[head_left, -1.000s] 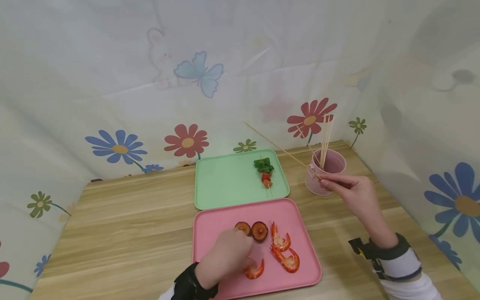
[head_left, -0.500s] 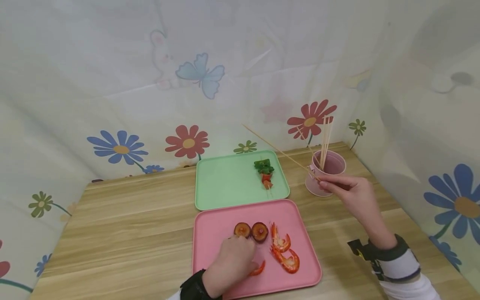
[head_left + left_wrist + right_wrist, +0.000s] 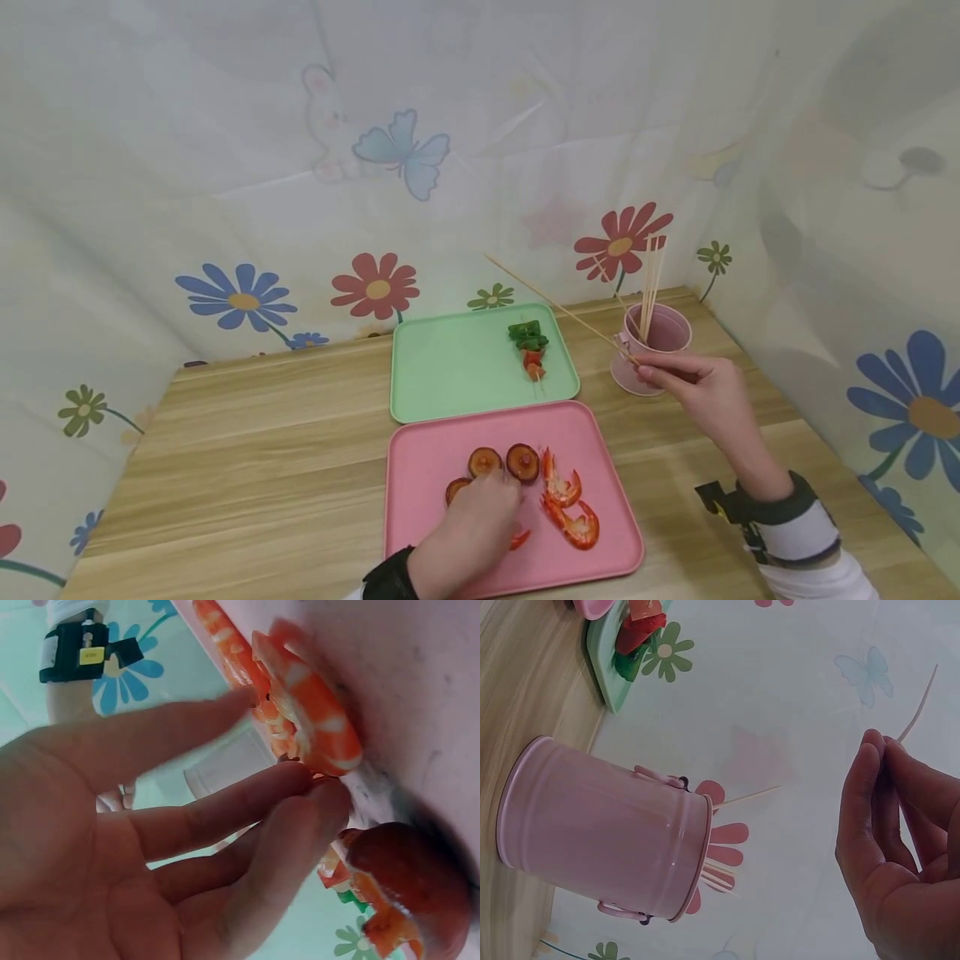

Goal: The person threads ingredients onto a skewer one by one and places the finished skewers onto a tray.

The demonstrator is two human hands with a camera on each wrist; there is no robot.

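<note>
My left hand (image 3: pixel 476 521) is low over the pink tray (image 3: pixel 420 442), near brown mushroom caps (image 3: pixel 522 462) and a shrimp (image 3: pixel 519 539) it partly covers. In the left wrist view, the thumb (image 3: pixel 217 709) stands apart from the fingers (image 3: pixel 292 825), whose tips are right at the shrimp (image 3: pixel 322 724) and close to a mushroom cap (image 3: pixel 412 892). Off to the right, my right hand (image 3: pixel 693 387) pinches one end of a bamboo skewer (image 3: pixel 555 306) between thumb and fingertips. The skewer slants up to the left, bare.
Two more shrimp (image 3: pixel 576 523) lie on the tray's right side. Behind it, a green tray (image 3: pixel 450 367) bears a skewer of green and red pieces (image 3: pixel 530 343). A pink bucket (image 3: pixel 667 327) with several skewers (image 3: pixel 651 283) stands by the right hand.
The left hand has shifted right across the pink tray, uncovering a third mushroom cap at its left. The right-hand cap has moved slightly right. The right hand stays nearly still with its skewer.
</note>
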